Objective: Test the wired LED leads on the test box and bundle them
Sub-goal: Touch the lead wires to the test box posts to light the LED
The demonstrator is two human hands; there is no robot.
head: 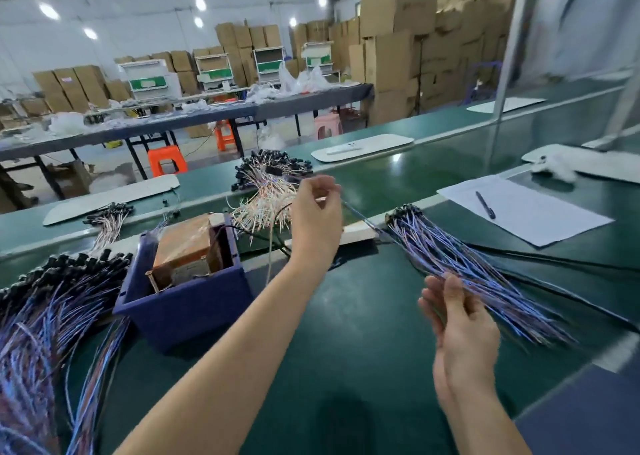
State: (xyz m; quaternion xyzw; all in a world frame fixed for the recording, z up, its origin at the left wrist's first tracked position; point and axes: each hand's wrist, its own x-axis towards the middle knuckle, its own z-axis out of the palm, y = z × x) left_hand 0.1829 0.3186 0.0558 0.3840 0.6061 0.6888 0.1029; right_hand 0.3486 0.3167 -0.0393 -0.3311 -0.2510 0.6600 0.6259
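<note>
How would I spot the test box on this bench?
Find the long green bench. Below and left of the left hand, which pinches a thin lead, sits the test box. Unlike the wire bundles around it, it is a dark blue open bin holding a copper-coloured block.

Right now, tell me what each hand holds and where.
Left hand pinches a single lead near one end; right hand, fingers straight, only touches the blue leads.

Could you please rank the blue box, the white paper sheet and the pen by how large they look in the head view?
1. blue box, though it sits nearer the camera
2. white paper sheet, not far behind in spread
3. pen, clearly smallest
</note>
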